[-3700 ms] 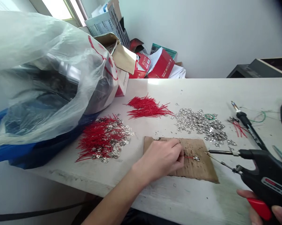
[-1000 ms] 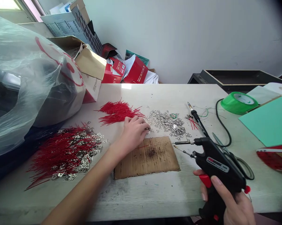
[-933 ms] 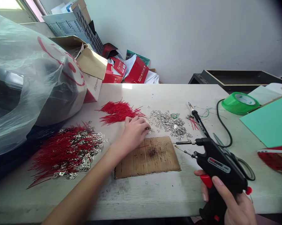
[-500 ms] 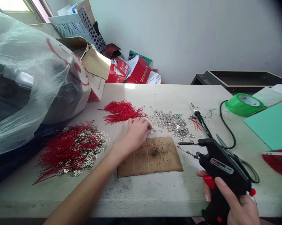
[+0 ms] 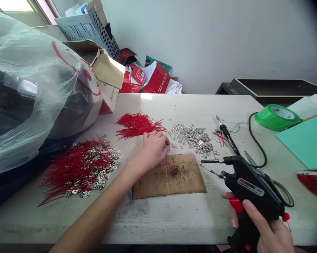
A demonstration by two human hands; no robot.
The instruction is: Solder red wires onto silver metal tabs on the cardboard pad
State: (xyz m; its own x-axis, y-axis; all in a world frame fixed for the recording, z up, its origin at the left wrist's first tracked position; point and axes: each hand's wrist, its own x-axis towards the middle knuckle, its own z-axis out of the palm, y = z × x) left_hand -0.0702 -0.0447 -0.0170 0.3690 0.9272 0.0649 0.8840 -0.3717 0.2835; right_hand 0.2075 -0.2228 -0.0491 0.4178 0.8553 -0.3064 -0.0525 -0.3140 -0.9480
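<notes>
My left hand [image 5: 153,149] rests at the far edge of a scorched cardboard pad [image 5: 171,177], fingers curled at the near left edge of a pile of small silver metal tabs [image 5: 192,137]. A red wire [image 5: 164,164] sticks out from under that hand onto the pad. My right hand [image 5: 264,228] grips a black soldering gun [image 5: 249,188] with a red trigger, its tip pointing left just off the pad's right edge. Loose red wires [image 5: 137,124] lie beyond my left hand.
A heap of red wires with tabs attached [image 5: 82,167] lies at the left. A big plastic bag [image 5: 34,91] fills the left side. A soldering iron [image 5: 227,135], green tape roll [image 5: 274,117], green sheet [image 5: 306,140] and boxes [image 5: 155,77] stand around.
Since 3.7 s ago my left hand went from the pad's middle up to the tab pile's edge. Over the last second both hands have barely moved; only the view shifted slightly.
</notes>
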